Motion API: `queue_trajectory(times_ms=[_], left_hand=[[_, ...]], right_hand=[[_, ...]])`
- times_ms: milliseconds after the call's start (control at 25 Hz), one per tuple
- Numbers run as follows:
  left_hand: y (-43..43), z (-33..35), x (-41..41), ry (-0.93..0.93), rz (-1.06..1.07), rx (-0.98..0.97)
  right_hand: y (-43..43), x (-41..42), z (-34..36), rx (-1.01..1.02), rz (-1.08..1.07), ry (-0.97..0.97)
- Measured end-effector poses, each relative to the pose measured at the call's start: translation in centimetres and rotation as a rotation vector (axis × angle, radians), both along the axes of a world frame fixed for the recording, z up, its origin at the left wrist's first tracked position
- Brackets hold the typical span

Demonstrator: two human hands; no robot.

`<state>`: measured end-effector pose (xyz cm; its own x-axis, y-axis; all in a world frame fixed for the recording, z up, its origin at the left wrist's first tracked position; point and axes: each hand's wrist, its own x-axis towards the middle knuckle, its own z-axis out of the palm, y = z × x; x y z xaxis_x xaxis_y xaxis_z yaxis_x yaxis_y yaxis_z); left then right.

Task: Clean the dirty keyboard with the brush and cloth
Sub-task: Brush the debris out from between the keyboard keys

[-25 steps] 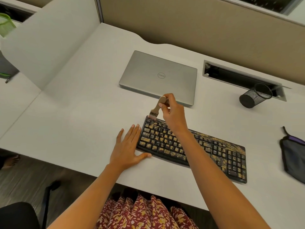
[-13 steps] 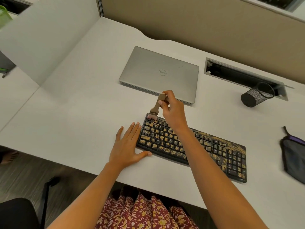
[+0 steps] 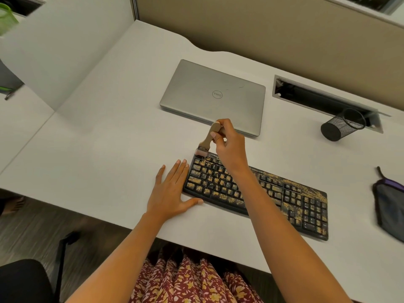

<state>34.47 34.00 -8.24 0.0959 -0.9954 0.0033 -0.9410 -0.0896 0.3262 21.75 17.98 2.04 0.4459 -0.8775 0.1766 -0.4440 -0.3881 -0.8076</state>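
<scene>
Crumbs (image 3: 220, 196), tiny and yellow-brown, cover the long black plastic keyboard (image 3: 306, 206), which lies on the white desk (image 3: 109, 149) right in front of us. Our right hand (image 3: 229, 147) pinches the handle of the small tan wooden brush (image 3: 206, 139), and its bristles touch the far left corner of the keys. Our left hand (image 3: 170, 191) lies flat with straight fingers on the desk just beside the keyboard's left end. Its thumb touches the front edge, we think to stop the keyboard from sliding.

To do this step well, we should brush in short, soft strokes along each row, all one way, so the crumbs go off one side and not down between the keys. Nearly all the keys look dirty, so we judge the job has only begun.

Other things sit around us. A closed silver laptop (image 3: 214, 95) sits just behind the brush, so crumbs flicked away from us could land on it. A black mesh pen cup (image 3: 341, 126) lies on its side, well apart. At the right edge lies a dark grey cloth with a purple trim (image 3: 389, 206) (it may be the wiping cloth — we cannot be sure).
</scene>
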Motion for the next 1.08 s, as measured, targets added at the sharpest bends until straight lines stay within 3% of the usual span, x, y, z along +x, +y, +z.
queue_trajectory(times_ms=[560,840,1080], left_hand=[[0.0,0.0,0.0,0.014,0.004,-0.018],[0.0,0.0,-0.1,0.003,0.001,-0.015],[0.0,0.0,-0.1,0.006,0.005,-0.030]], right_hand=[[0.3,0.4,-0.1,0.001,-0.030,-0.018],[-0.4,-0.3,0.1,-0.001,-0.154,-0.034],[0.5,-1.1,0.1,0.049,-0.096,-0.088]])
